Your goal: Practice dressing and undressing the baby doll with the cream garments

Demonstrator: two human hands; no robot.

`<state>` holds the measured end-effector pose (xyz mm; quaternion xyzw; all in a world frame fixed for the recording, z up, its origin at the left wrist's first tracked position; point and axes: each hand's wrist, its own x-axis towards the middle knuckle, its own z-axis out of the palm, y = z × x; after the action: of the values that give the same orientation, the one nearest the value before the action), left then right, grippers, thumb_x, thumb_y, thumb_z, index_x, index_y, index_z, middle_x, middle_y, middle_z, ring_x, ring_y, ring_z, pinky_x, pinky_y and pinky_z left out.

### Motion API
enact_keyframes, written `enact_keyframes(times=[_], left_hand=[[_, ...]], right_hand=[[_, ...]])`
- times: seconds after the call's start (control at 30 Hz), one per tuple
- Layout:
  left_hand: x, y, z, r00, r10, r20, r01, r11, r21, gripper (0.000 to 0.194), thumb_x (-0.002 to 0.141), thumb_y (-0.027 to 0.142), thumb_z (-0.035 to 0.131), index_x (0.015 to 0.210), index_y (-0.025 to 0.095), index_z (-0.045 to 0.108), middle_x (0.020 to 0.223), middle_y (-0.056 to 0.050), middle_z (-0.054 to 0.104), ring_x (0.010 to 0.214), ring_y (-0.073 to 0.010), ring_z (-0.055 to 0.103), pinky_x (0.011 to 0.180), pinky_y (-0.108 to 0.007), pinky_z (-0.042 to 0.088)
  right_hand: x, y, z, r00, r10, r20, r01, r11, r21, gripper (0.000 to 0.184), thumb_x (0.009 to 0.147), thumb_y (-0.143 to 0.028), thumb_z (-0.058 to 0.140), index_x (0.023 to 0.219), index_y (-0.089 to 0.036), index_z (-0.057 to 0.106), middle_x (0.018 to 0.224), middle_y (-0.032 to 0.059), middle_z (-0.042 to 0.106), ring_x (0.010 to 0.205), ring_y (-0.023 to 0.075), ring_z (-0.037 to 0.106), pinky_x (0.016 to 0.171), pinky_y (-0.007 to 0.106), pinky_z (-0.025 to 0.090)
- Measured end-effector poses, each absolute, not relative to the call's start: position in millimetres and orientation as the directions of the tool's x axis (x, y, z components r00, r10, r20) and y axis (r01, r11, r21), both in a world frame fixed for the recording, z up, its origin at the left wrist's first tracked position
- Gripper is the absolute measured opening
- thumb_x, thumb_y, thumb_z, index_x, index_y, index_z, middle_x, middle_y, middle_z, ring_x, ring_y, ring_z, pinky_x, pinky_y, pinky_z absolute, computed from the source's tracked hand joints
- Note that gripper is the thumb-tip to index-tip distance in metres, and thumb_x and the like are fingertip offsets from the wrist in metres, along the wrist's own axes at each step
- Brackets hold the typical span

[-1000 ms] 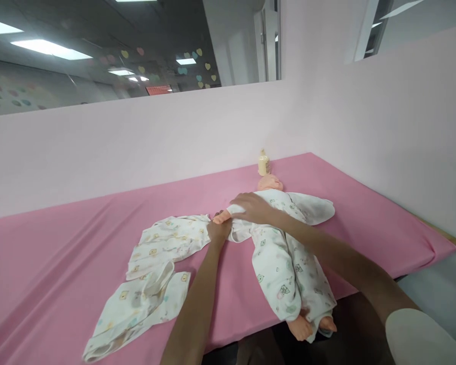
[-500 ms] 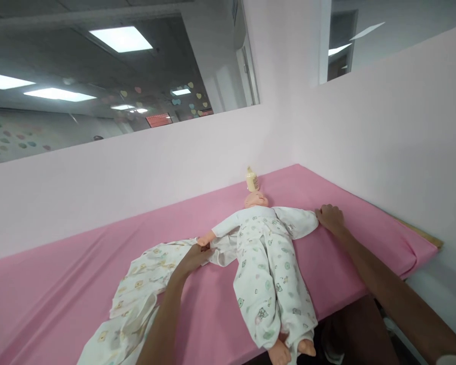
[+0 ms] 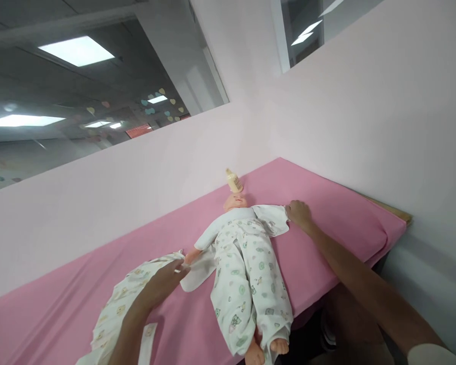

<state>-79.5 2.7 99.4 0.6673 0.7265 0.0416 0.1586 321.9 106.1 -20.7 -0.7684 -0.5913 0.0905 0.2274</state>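
A baby doll point(image 3: 225, 224) lies on its back on the pink-covered table, wearing a white top and patterned white trousers point(image 3: 247, 274). At the right, my right hand point(image 3: 299, 213) is closed on the end of a white sleeve point(image 3: 272, 218), stretched sideways from the doll's shoulder. My left hand point(image 3: 171, 278) is beside the doll's bare hand point(image 3: 192, 255), its fingers bent with a bit of white showing between them; what they grip is partly hidden. Loose white cloth point(image 3: 199, 271) lies under the doll's arm on that side. A patterned garment point(image 3: 116, 304) lies spread beneath my left forearm.
A small pale yellow bottle point(image 3: 234, 181) stands behind the doll's head, near the wall. White walls point(image 3: 338, 121) with windows meet at the table's far corner. The pink cover point(image 3: 327, 197) reaches the near edge, where the doll's feet hang over.
My view has turned and tilted, so everything sits further left. My left hand has shifted slightly away from the doll's hand, and its fingers look looser. My right hand still grips the sleeve.
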Motion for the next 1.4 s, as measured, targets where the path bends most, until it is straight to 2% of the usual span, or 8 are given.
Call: enact_keyframes(times=[0.17, 0.4, 0.53, 0.67, 0.8, 0.9, 1.17, 1.4], left_hand=[[-9.8, 33.3, 112.8, 0.157, 0.987, -0.041, 0.961, -0.143, 0.235, 0.052, 0.086, 0.058, 0.037, 0.117, 0.02, 0.057, 0.118, -0.009, 0.064, 0.107, -0.0262, 0.06, 0.089, -0.037, 0.048], [97.6, 115.7, 95.3, 0.547, 0.836, 0.033, 0.827, -0.546, 0.13, 0.038, 0.089, 0.037, 0.041, 0.116, 0.016, 0.057, 0.134, -0.012, 0.053, 0.122, -0.0267, 0.05, 0.102, -0.039, 0.039], [121.2, 140.5, 78.1, 0.538, 0.818, -0.205, 0.84, -0.54, 0.052, 0.037, 0.082, 0.034, 0.05, 0.113, 0.015, 0.058, 0.122, -0.013, 0.06, 0.108, -0.028, 0.058, 0.09, -0.038, 0.046], [118.4, 141.7, 73.5, 0.494, 0.844, -0.21, 0.861, -0.508, -0.019, 0.044, 0.078, 0.032, 0.053, 0.12, 0.016, 0.054, 0.124, -0.013, 0.059, 0.112, -0.0274, 0.056, 0.09, -0.034, 0.045], [110.0, 140.2, 72.0, 0.477, 0.847, -0.236, 0.859, -0.506, -0.08, 0.035, 0.08, 0.029, 0.049, 0.111, 0.014, 0.058, 0.117, -0.012, 0.063, 0.107, -0.0255, 0.058, 0.088, -0.033, 0.045], [108.4, 141.6, 67.8, 0.466, 0.855, -0.226, 0.862, -0.496, -0.099, 0.037, 0.08, 0.028, 0.048, 0.113, 0.014, 0.059, 0.116, -0.013, 0.063, 0.107, -0.0276, 0.057, 0.09, -0.036, 0.044], [136.0, 137.8, 56.3, 0.484, 0.853, -0.193, 0.825, -0.519, -0.226, 0.049, 0.085, 0.032, 0.047, 0.133, 0.024, 0.05, 0.124, -0.012, 0.059, 0.115, -0.0315, 0.054, 0.098, -0.047, 0.037], [175.8, 137.2, 30.8, 0.634, 0.763, -0.124, 0.747, -0.646, -0.158, 0.043, 0.088, 0.027, 0.041, 0.131, 0.024, 0.049, 0.121, -0.01, 0.061, 0.114, -0.0262, 0.055, 0.099, -0.044, 0.037]], right_hand=[[321.9, 105.0, -18.4, 0.272, 0.95, 0.156, 0.861, -0.168, -0.48, 0.034, 0.09, -0.019, 0.036, 0.086, -0.01, 0.069, 0.094, 0.0182, 0.068, 0.088, 0.0245, 0.062, 0.074, 0.032, 0.037], [321.8, 105.7, -17.4, 0.274, 0.928, 0.253, 0.861, -0.12, -0.494, 0.031, 0.093, -0.016, 0.032, 0.091, -0.011, 0.063, 0.1, 0.0148, 0.066, 0.095, 0.023, 0.056, 0.076, 0.031, 0.035], [322.7, 112.2, -17.9, 0.353, 0.872, 0.339, 0.819, -0.113, -0.562, 0.03, 0.095, -0.019, 0.031, 0.09, -0.012, 0.06, 0.096, 0.0135, 0.065, 0.092, 0.0234, 0.055, 0.078, 0.032, 0.034], [341.9, 120.2, -12.5, 0.597, 0.713, 0.368, 0.656, -0.169, -0.736, 0.03, 0.094, -0.021, 0.028, 0.093, -0.013, 0.057, 0.094, 0.0131, 0.064, 0.09, 0.0245, 0.055, 0.079, 0.035, 0.035], [374.2, 123.7, -9.1, 0.863, 0.478, 0.167, 0.32, -0.26, -0.911, 0.031, 0.093, -0.023, 0.024, 0.098, -0.015, 0.053, 0.098, 0.015, 0.061, 0.088, 0.0269, 0.056, 0.073, 0.037, 0.037], [383.5, 122.4, -11.4, 0.903, 0.427, 0.045, 0.18, -0.28, -0.943, 0.033, 0.093, -0.025, 0.021, 0.103, -0.015, 0.051, 0.101, 0.0161, 0.059, 0.086, 0.0283, 0.056, 0.072, 0.039, 0.038], [346.7, 116.0, -18.5, 0.666, 0.656, 0.355, 0.626, -0.234, -0.744, 0.043, 0.09, -0.035, 0.039, 0.122, -0.009, 0.053, 0.125, 0.0192, 0.054, 0.117, 0.0326, 0.043, 0.096, 0.044, 0.03], [320.2, 112.9, -17.4, 0.256, 0.958, 0.128, 0.842, -0.156, -0.516, 0.05, 0.091, -0.052, 0.037, 0.092, -0.012, 0.068, 0.11, 0.0187, 0.064, 0.115, 0.0366, 0.047, 0.096, 0.051, 0.026]])
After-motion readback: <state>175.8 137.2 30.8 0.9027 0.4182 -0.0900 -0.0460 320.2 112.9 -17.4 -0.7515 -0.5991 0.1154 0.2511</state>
